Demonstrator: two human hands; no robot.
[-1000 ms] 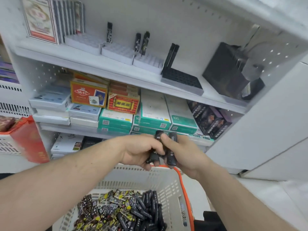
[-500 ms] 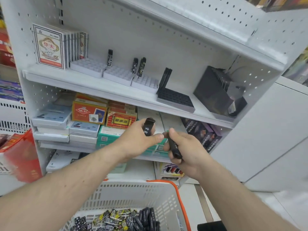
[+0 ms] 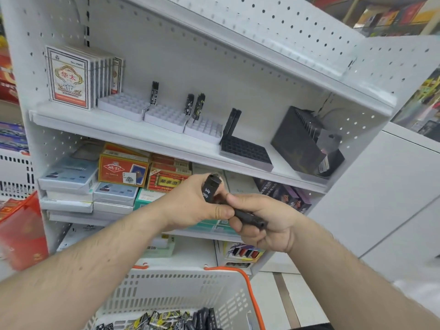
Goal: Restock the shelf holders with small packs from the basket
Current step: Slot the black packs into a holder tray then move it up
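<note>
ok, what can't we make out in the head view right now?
- Slim black pack in the right hand: its length, wrapped by fingers.
- Slim black pack in the left hand: lower half, hidden by palm.
- White plastic basket: contents cut off by the bottom edge.
- Red box, left edge: blurred.

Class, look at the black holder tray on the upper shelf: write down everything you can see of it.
The black holder tray is a flat rectangular slab, plastic by its look, its top a grid of small square sockets. It lies flat on the upper shelf, right of three white trays and left of a dark box. Nearly all its sockets are empty; two slim black packs stand at its back left corner, leaning slightly. Neither hand touches it.
</note>
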